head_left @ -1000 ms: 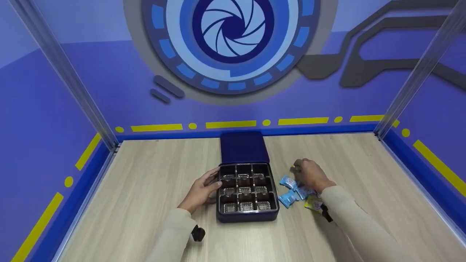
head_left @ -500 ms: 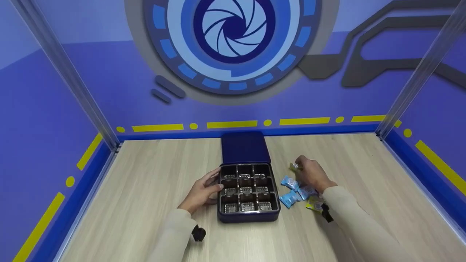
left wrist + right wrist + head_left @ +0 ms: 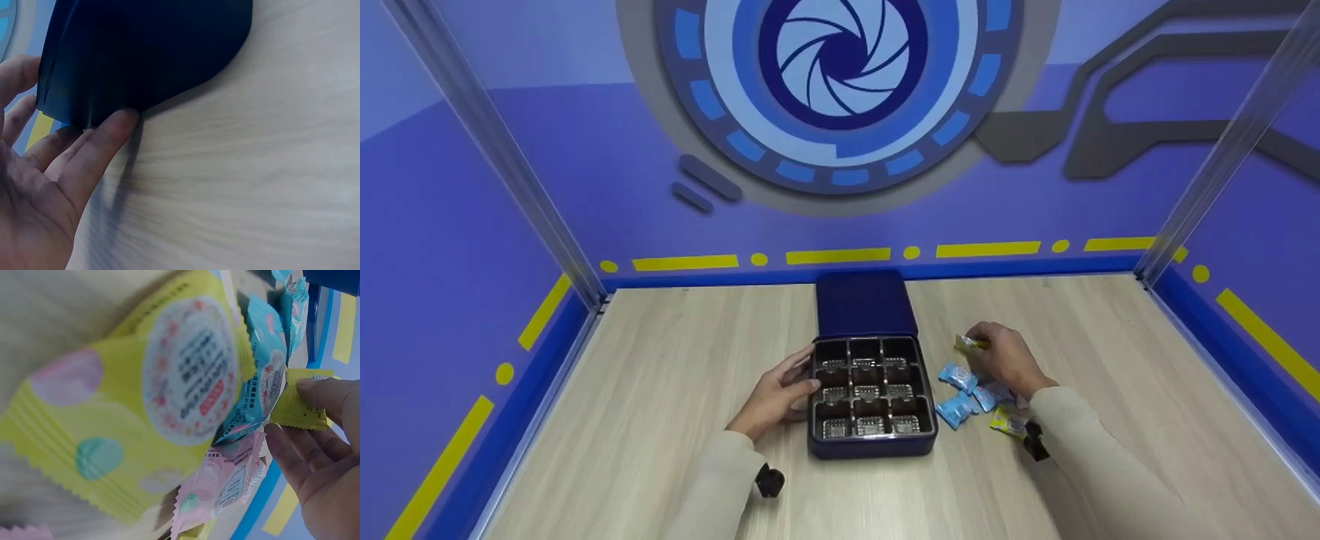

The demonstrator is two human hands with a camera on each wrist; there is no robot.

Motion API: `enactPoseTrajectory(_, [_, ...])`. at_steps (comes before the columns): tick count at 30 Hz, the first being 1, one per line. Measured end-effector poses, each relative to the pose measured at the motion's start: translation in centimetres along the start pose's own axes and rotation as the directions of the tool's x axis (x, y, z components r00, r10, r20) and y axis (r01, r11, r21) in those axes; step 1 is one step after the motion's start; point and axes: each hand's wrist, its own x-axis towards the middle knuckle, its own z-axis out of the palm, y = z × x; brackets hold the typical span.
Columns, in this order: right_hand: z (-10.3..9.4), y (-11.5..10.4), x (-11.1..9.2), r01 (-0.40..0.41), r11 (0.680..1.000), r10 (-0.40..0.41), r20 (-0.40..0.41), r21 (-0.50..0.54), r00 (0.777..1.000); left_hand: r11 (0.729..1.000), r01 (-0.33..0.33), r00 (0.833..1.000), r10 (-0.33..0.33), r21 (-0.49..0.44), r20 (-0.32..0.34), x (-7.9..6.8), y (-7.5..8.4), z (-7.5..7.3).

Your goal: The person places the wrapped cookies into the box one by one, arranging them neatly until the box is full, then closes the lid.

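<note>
At right hand (image 3: 1011, 361), pinched yellow candy (image 3: 295, 409) shows more than a second ago; pickup looks made. Left hand (image 3: 769, 395) rests against box (image 3: 873, 449).

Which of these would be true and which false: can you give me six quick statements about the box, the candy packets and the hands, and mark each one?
1. The left hand touches the navy box. True.
2. The box is shut. False: its lid is open at the far side.
3. The right hand holds a yellow candy packet. True.
4. Six compartments fill the box. False: its divided tray has nine.
5. Every candy packet is inside the box. False: blue packets lie on the table, right of it.
6. A pink candy packet shows in the right wrist view. True.
</note>
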Motion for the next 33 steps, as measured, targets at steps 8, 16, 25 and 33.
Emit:
enactPoseTrajectory(8, [0.2,-0.2,-0.2,0.018,0.999,-0.017,-0.012,0.048,1.000,1.000,0.010,1.000,-0.010,0.000,0.010,-0.1,0.0,-0.1])
enactPoseTrajectory(16, [0.2,-0.7,-0.3,0.011,0.996,-0.010,-0.012,0.094,1.000,1.000,-0.005,1.000,0.004,0.014,0.031,-0.3,0.1,-0.1])
enactPoseTrajectory(25, [0.1,-1.6,-0.2,-0.016,0.995,0.016,-0.002,0.098,1.000,1.000,0.001,0.999,0.000,-0.012,0.041,-0.2,0.2,-0.2])
enactPoseTrajectory(33, [0.0,-2.3,-0.2,-0.016,0.993,0.017,-0.005,0.114,1.000,1.000,0.014,0.999,-0.015,0.015,0.045,-0.4,0.4,-0.1])
